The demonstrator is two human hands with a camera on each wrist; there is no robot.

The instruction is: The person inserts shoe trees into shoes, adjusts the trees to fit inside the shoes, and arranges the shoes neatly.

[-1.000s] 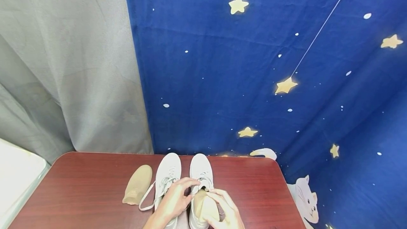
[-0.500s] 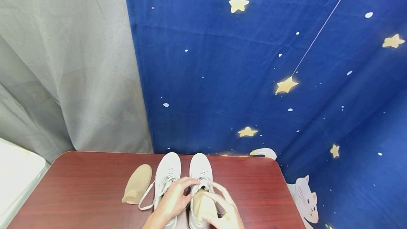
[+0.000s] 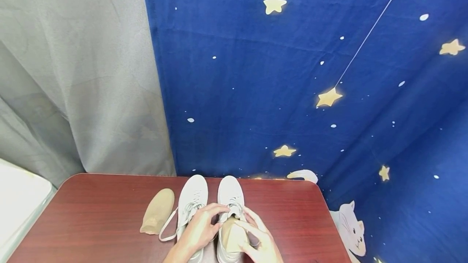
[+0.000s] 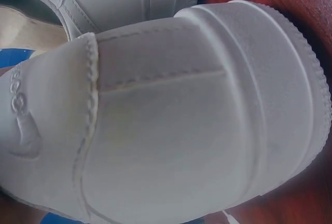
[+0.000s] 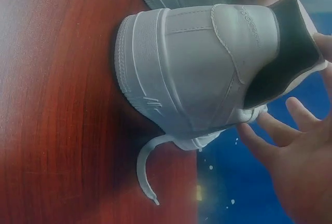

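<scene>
Two white lace-up sneakers stand side by side, toes pointing away. My left hand [image 3: 199,230] reaches over the left sneaker [image 3: 194,190], its fingertips holding the right sneaker [image 3: 230,190] near the tongue. Inside that right sneaker's opening sits a beige foot-shaped insert [image 3: 231,236], which my right hand [image 3: 261,238] holds between thumb and fingers. A white heel [image 4: 161,120] fills the left wrist view, with part of the beige insert [image 4: 26,29] at its upper left. In the right wrist view, my right hand [image 5: 303,154] spreads fingers beside a sneaker [image 5: 197,79]. The insert's front is hidden.
A second beige insert [image 3: 158,211] lies left of the sneakers on the reddish-brown table [image 3: 300,214]. A loose white lace [image 3: 167,236] loops out between them. Grey and star-patterned blue curtains hang behind. Some white furniture [image 3: 22,206] stands at far left.
My right fingers have slid slightly forward along the right sneaker's side, and the insert has shifted a little left. My left hand has stayed nearly still.
</scene>
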